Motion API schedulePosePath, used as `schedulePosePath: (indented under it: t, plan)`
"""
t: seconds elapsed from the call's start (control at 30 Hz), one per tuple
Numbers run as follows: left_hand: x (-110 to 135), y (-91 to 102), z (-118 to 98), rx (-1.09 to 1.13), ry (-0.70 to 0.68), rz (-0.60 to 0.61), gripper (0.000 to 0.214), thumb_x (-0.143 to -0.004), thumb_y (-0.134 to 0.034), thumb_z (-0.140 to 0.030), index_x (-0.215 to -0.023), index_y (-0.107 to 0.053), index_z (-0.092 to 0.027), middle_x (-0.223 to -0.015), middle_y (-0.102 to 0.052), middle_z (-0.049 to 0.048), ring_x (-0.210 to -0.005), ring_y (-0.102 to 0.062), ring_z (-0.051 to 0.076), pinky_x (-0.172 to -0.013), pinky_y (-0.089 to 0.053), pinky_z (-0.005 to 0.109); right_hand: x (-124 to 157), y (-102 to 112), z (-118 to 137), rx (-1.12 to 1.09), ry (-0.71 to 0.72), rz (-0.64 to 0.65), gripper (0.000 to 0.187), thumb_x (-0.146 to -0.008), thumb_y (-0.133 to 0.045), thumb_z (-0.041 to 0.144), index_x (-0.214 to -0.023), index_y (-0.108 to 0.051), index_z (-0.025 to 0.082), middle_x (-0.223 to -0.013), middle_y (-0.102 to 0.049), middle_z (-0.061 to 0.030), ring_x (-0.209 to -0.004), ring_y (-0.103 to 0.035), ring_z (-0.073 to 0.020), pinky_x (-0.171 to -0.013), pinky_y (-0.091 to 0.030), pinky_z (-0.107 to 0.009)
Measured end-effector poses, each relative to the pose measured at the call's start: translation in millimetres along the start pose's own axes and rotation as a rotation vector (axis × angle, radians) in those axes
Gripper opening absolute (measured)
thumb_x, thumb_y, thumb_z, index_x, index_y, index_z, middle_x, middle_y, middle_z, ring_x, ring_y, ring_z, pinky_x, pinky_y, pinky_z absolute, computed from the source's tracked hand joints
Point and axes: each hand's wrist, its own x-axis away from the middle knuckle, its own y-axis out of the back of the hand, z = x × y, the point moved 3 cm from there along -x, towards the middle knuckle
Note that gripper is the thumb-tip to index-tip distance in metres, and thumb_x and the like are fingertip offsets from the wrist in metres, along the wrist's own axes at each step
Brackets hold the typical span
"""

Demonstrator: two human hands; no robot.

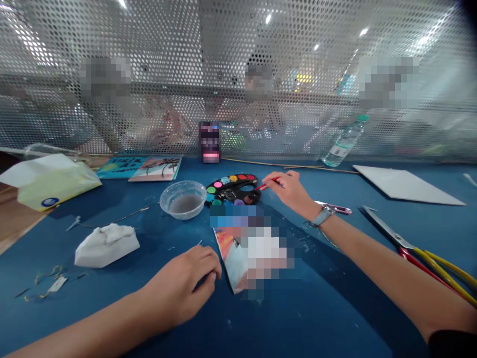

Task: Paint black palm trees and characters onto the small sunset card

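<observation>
My right hand (288,189) pinches a thin red paintbrush (267,183), whose tip reaches the right side of a black paint palette (234,191) with several round colour wells. Left of the palette stands a clear plastic bowl (184,200) of greyish water. A painted picture (229,253) lies in front of the palette, much of it hidden by blur blocks. Close to the picture's left edge, my left hand (196,281) rests on the table, fingers loosely curled toward the thumb with nothing visible in them.
Scissors (406,244) and a small cutter (337,208) lie on the right, before a white board (408,184). A bottle (345,141) and phone (210,142) lean against the perforated screen (164,89). Crumpled tissue (107,244), painted cards (154,169) and a tissue pack (55,181) are left.
</observation>
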Motion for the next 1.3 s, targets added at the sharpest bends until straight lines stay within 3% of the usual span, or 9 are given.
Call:
schedulePosePath:
  t: [0.17,0.4,0.5,0.6,0.7,0.8,0.97,1.13,1.3]
  plan:
    - [1.1,-6.7,4.2,0.04,-0.021,-0.019,0.022,-0.099,-0.033,-0.02,-0.097,-0.054,-0.026,-0.106,-0.063,-0.0004,-0.1,-0.059,0.017,-0.108,-0.036,0.043,2.5,0.2,1.3,0.015,0.06,-0.021,0.045,-0.101,-0.049,0.053,-0.075,-0.071,0.024,-0.086,-0.079,-0.0027,-0.094,-0.067,-0.0237,-0.099,-0.026,-0.045]
    - [2.6,-5.6,4.9,0.047,-0.059,-0.005,0.023,-0.1,-0.032,-0.019,-0.1,-0.054,-0.027,-0.112,-0.061,-0.0004,-0.102,-0.058,0.015,-0.1,-0.04,0.037,4.9,-3.5,1.9,0.015,0.091,-0.01,0.037,-0.102,-0.048,0.049,-0.088,-0.074,0.027,-0.098,-0.079,-0.0022,-0.101,-0.067,-0.0239,-0.102,-0.025,-0.045]
    - [3.0,-5.6,5.5,0.039,-0.064,-0.01,0.023,-0.1,-0.033,-0.019,-0.101,-0.055,-0.027,-0.114,-0.061,0.0,-0.103,-0.059,0.015,-0.101,-0.04,0.038,4.0,-3.2,-0.1,0.014,0.069,0.003,0.036,-0.102,-0.05,0.048,-0.084,-0.072,0.026,-0.089,-0.079,-0.0014,-0.095,-0.068,-0.0234,-0.101,-0.025,-0.045]
    - [3.6,-5.9,6.2,0.03,-0.067,-0.018,0.024,-0.1,-0.033,-0.018,-0.101,-0.055,-0.027,-0.114,-0.062,-0.0006,-0.103,-0.06,0.015,-0.108,-0.036,0.041,2.4,0.2,-1.8,0.006,0.029,-0.025,0.043,-0.104,-0.044,0.046,-0.078,-0.069,0.023,-0.094,-0.079,-0.003,-0.096,-0.068,-0.0233,-0.1,-0.026,-0.045]
    - [4.7,-6.3,6.2,0.02,-0.075,-0.026,0.024,-0.1,-0.033,-0.017,-0.101,-0.055,-0.028,-0.112,-0.062,-0.0012,-0.102,-0.061,0.014,-0.109,-0.035,0.041,2.5,-0.1,-1.0,-0.001,0.008,-0.027,0.04,-0.104,-0.045,0.045,-0.083,-0.071,0.023,-0.104,-0.079,-0.0035,-0.101,-0.067,-0.0244,-0.099,-0.027,-0.045]
    - [6.4,-6.8,5.7,0.009,-0.087,-0.039,0.025,-0.1,-0.033,-0.017,-0.101,-0.055,-0.027,-0.112,-0.062,-0.0007,-0.103,-0.06,0.014,-0.11,-0.036,0.04,3.5,-3.9,1.3,-0.004,0.003,0.011,0.034,-0.102,-0.048,0.044,-0.088,-0.072,0.024,-0.1,-0.079,-0.0025,-0.1,-0.067,-0.0246,-0.099,-0.026,-0.045]
    - [8.2,-9.3,7.3,-0.016,-0.1,-0.052,0.026,-0.1,-0.032,-0.017,-0.102,-0.055,-0.028,-0.113,-0.063,-0.0007,-0.103,-0.06,0.014,-0.107,-0.039,0.038,2.8,-4.4,3.5,-0.002,-0.033,0.023,0.039,-0.103,-0.044,0.04,-0.079,-0.068,0.022,-0.096,-0.078,-0.003,-0.096,-0.068,-0.0237,-0.099,-0.025,-0.045]
    - [8.3,-11.5,12.1,-0.079,-0.08,-0.103,0.025,-0.1,-0.035,-0.019,-0.104,-0.058,-0.028,-0.131,-0.06,0.0018,-0.114,-0.058,0.019,-0.104,-0.04,0.042,0.6,-4.3,2.3,0.005,-0.062,0.052,0.036,-0.102,-0.045,0.038,-0.079,-0.068,0.022,-0.095,-0.078,-0.0022,-0.092,-0.068,-0.0234,-0.095,-0.026,-0.044]
    - [9.0,-12.3,13.5,-0.162,-0.028,-0.181,0.028,-0.1,-0.036,-0.021,-0.12,-0.055,-0.029,-0.131,-0.062,0.0042,-0.115,-0.058,0.023,-0.098,-0.043,0.043,-2.2,-2.8,-2.5,0.005,-0.083,0.044,0.037,-0.103,-0.04,0.037,-0.081,-0.066,0.022,-0.093,-0.079,-0.0022,-0.091,-0.068,-0.0232,-0.095,-0.027,-0.044]
